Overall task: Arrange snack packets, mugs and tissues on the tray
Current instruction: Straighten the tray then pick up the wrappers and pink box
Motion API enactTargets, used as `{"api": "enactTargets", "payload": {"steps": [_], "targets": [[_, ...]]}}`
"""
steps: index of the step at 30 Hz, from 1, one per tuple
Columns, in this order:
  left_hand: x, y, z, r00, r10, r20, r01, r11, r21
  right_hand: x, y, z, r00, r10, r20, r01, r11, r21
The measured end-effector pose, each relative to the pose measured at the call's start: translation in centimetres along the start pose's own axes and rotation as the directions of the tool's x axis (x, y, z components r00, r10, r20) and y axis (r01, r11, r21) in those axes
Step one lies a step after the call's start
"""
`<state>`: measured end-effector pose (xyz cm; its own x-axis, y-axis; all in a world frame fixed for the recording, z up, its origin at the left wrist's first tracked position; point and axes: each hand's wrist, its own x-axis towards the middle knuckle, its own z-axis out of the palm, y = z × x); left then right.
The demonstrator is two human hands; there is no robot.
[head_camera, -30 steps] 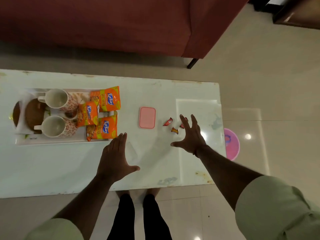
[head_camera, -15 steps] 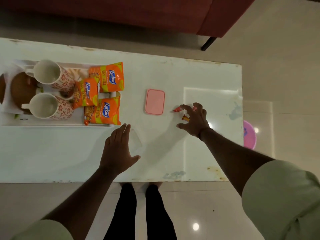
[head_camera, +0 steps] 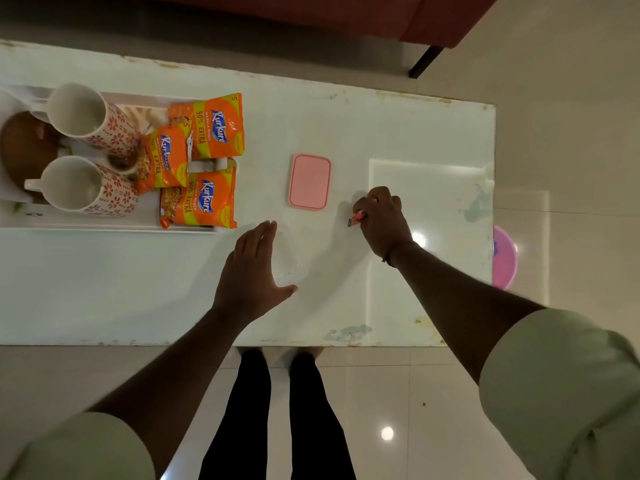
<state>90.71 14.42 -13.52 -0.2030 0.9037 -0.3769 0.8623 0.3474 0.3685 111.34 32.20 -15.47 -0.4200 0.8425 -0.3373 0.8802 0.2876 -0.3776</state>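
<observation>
Closing over small sweets on the table (head_camera: 104, 289), the right hand (head_camera: 381, 220) keeps its fingers curled down tight. A red wrapper (head_camera: 356, 218) sticks out at the thumb side, pinched there. How many sweets lie under the palm cannot be told.

The left hand (head_camera: 249, 271) is flat, fingers straight and together, thumb spread wide, and it holds nothing. It sits over the table just off the near right corner of the tray (head_camera: 104, 230); whether it touches the top is unclear.

The tray lies at the left end of the table and looks nearly filled. Two mugs (head_camera: 83, 112) stand upright side by side, handles to the left. Three orange packets (head_camera: 214, 128) lie flat at the tray's right end, touching and partly overlapping; the farthest one hangs over the tray's right edge. A brown round thing (head_camera: 24, 147) sits at the left behind the mugs, with white paper (head_camera: 10, 195) under it that may be the tissues, though this is too cut off to be sure.

So mugs and packets seem done. What is likely left is carrying the gripped sweets across to the tray. A pink box (head_camera: 309, 181) lies between tray and right hand, apart from both; the task does not say if it belongs.
</observation>
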Motion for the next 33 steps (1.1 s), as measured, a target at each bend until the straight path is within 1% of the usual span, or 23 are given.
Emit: {"api": "enactTargets", "payload": {"steps": [3, 7, 10, 12, 15, 18, 21, 24, 26, 28, 30, 33], "targets": [[0.7, 0.4, -0.1, 1.0, 0.029, -0.008, -0.029, 0.999, -0.021, -0.3, 0.2, 0.1, 1.0, -0.006, -0.018, 0.006, 1.0, -0.006], [1.4, 0.9, -0.3, 0.999, 0.038, -0.014, -0.038, 0.998, -0.059, -0.5, 0.3, 0.1, 0.999, 0.021, -0.044, -0.018, 0.998, 0.063], [1.8, 0.8, -0.2, 0.999, 0.049, -0.015, -0.05, 0.994, -0.095, -0.8, -0.2, 0.2, 0.995, 0.056, -0.08, -0.043, 0.988, 0.15], [1.9, 0.7, -0.1, 0.998, 0.059, -0.019, -0.061, 0.993, -0.104, -1.3, -1.2, 0.1, 0.99, 0.073, -0.117, -0.042, 0.967, 0.25], [1.9, 0.5, -0.1, 0.998, 0.062, -0.015, -0.063, 0.989, -0.137, -2.6, -3.6, -0.2, 0.983, 0.041, -0.181, 0.033, 0.922, 0.385], [1.7, 0.1, 0.1, 1.0, 0.026, -0.004, -0.027, 0.978, -0.205, -3.9, -6.0, -0.3, 0.977, -0.037, -0.209, 0.124, 0.899, 0.421], [1.4, -0.5, 0.5, 1.0, -0.022, 0.002, 0.022, 0.96, -0.278, -4.9, -7.7, -0.1, 0.964, -0.206, -0.165, 0.249, 0.919, 0.307], [1.1, -1.0, 0.7, 0.999, -0.034, 0.005, 0.034, 0.944, -0.33, -5.1, -8.6, 0.5, 0.899, -0.415, -0.139, 0.432, 0.892, 0.131], [1.1, -1.4, 0.7, 1.0, -0.021, 0.001, 0.021, 0.942, -0.336, -4.8, -8.8, 1.3, 0.857, -0.509, -0.08, 0.514, 0.857, 0.048], [1.2, -1.6, 0.7, 1.0, -0.013, 0.004, 0.014, 0.939, -0.343, -4.4, -9.0, 2.1, 0.826, -0.563, 0.008, 0.563, 0.826, -0.025], [1.3, -1.7, 0.8, 1.0, -0.011, 0.005, 0.012, 0.94, -0.34, -4.1, -9.1, 2.6, 0.802, -0.593, 0.073, 0.597, 0.8, -0.06], [1.4, -1.8, 0.9, 1.0, -0.01, 0.012, 0.014, 0.94, -0.342, -3.9, -9.3, 2.8, 0.778, -0.619, 0.104, 0.627, 0.775, -0.075]]}}
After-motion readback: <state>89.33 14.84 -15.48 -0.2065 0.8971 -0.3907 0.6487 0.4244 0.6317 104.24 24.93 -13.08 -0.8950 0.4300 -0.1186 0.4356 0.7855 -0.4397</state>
